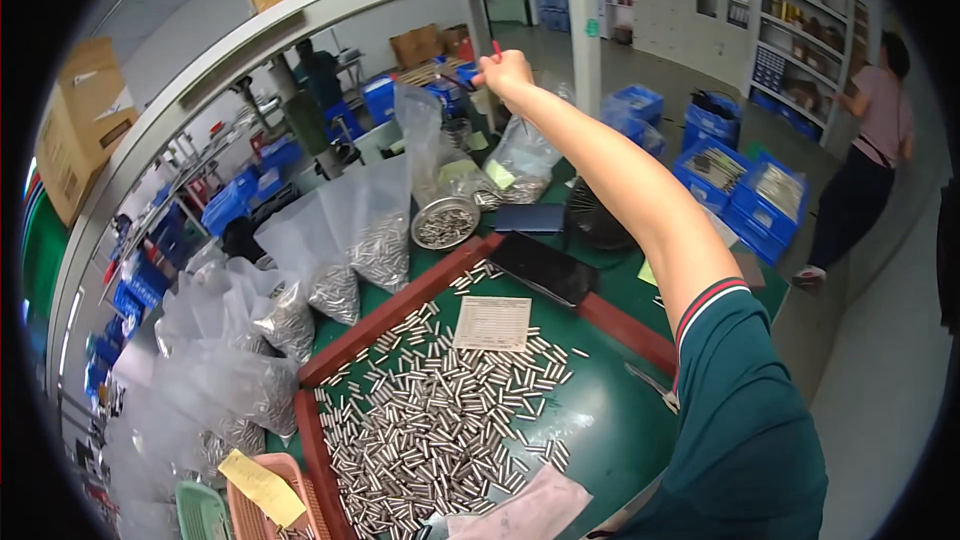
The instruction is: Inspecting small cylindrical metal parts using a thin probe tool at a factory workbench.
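- While the right hand (505,71) clasps it, a red stick (497,48), perhaps a pen, sits beyond the metal pins (430,430).
- Atop the pins lies a card (492,324).
- Bordering the pins, red-brown rails (400,309) presumably stop rolling.
- Left hand: out of view.

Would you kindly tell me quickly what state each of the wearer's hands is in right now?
Left hand: out of view, so its state cannot be told.
Right hand: closed, holding a thin red pen-like object.

green tabletop (605,395) | heaped metal pins (430,430) | red-brown wooden rails (400,311) | filled plastic bags (378,248)
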A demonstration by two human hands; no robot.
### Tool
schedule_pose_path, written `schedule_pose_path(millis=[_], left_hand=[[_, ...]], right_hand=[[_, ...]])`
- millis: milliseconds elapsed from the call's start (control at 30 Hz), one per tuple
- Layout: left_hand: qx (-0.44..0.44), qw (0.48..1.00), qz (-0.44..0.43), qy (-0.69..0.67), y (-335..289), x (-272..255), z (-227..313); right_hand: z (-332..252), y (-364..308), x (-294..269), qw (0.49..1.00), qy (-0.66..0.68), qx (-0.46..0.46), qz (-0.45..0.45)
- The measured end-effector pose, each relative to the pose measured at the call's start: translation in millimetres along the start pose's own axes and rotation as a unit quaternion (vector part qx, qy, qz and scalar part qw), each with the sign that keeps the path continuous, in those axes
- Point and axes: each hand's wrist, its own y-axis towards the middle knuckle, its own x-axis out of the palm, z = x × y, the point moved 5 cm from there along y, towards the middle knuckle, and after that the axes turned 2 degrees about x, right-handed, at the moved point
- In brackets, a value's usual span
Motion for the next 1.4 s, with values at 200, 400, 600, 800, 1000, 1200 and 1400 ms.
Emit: schedule_pose_path(millis=[200, 400, 600, 800, 1000, 1200, 1400], left_hand=[[-0.033, 0.999, -0.010, -0.013, 4, 5, -1], [-0.047, 0.999, -0.020, 0.016, 9, 10, 0], [-0.059, 0.997, -0.026, 0.035, -6, 19, -10], [-0.058, 0.998, -0.005, 0.007, -5, 17, -5], [-0.072, 0.996, -0.047, 0.000, 5, 11, -7], [-0.050, 0.998, -0.023, -0.001, -4, 20, -22], [-0.073, 0.996, -0.053, -0.023, -3, 15, -24]], right_hand=[[63, 54, 55, 0.997, -0.062, 0.044, 0.015], [114, 68, 94, 0.993, -0.089, 0.077, 0.023], [154, 84, 115, 0.996, -0.076, 0.029, 0.045], [146, 90, 90, 0.993, 0.110, -0.029, -0.021], [80, 34, 93, 0.967, 0.169, 0.160, -0.107], [-49, -94, -6, 0.915, 0.166, 0.129, -0.345], [-75, -263, -100, 0.887, 0.071, -0.004, -0.456]])
